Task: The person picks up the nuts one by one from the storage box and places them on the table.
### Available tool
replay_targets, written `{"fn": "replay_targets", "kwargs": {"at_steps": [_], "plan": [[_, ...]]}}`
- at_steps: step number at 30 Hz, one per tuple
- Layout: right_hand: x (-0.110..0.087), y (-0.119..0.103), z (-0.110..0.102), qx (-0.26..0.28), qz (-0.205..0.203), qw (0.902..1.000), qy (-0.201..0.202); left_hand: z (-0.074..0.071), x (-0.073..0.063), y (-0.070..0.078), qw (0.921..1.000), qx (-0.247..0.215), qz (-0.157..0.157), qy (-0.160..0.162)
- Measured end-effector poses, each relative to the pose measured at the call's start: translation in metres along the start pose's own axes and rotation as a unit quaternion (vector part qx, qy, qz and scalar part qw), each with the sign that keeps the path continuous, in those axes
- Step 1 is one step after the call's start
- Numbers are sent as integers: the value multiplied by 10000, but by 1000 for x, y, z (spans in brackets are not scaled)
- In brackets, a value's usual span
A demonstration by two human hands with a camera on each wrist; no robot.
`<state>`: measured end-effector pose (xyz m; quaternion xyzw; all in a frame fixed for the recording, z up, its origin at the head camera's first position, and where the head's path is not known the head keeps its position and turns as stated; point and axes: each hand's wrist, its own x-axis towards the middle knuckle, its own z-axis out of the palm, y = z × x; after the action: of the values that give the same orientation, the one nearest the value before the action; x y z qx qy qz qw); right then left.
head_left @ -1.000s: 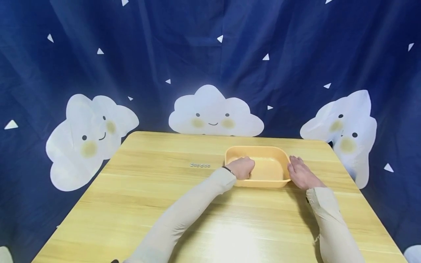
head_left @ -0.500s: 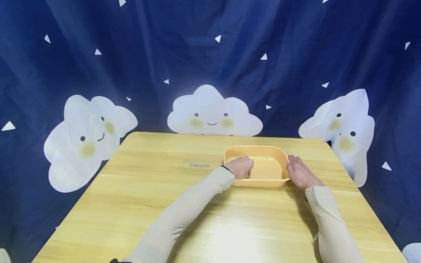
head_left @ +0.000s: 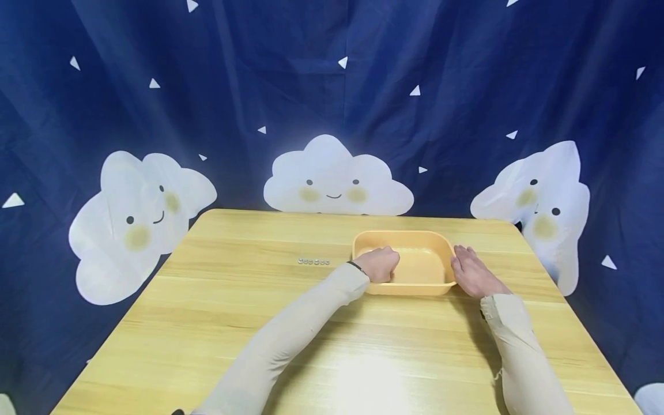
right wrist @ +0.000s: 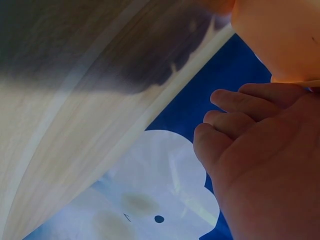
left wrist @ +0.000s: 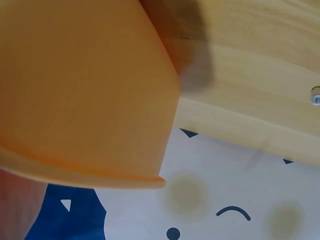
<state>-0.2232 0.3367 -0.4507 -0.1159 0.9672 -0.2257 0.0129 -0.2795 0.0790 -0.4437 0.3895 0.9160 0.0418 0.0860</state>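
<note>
A shallow orange plastic basin (head_left: 422, 289) stands toward the far side of the table. My left hand (head_left: 380, 265) reaches over its left end with fingers curled into a fist, low inside; I cannot tell whether anything is in it. The left wrist view shows mostly the basin's outer wall (left wrist: 95, 90), with a blurred bit of the hand (left wrist: 17, 205) beyond the rim. My right hand (head_left: 474, 274) lies along the basin's right end, fingers extended and touching the wall. In the right wrist view the same hand (right wrist: 260, 155) has loosely straight fingers beside the basin (right wrist: 280, 40).
Several small silver metal pieces (head_left: 313, 261) lie in a row on the wooden table (head_left: 218, 323), left of the basin. One such piece (left wrist: 315, 97) shows at the edge of the left wrist view. A dark blue curtain (head_left: 332, 86) with printed clouds hangs behind the table.
The head view has shifted very slightly. Both hands, the basin and the row of metal pieces keep their places.
</note>
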Motion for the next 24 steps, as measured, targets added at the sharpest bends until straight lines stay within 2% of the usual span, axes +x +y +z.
{"fn": "replay_targets", "kwargs": {"at_steps": [8, 16, 24], "plan": [[-1, -1, -1, 29, 58, 10000, -33, -3, -1, -1, 9996, 134, 260, 48], [0, 0, 1, -13, 13, 10000, -26, -5, -4, -5, 9997, -74, 230, -74], [-1, 1, 0, 2, 46, 10000, -52, -7, -8, -11, 9993, -117, 342, -114]]}}
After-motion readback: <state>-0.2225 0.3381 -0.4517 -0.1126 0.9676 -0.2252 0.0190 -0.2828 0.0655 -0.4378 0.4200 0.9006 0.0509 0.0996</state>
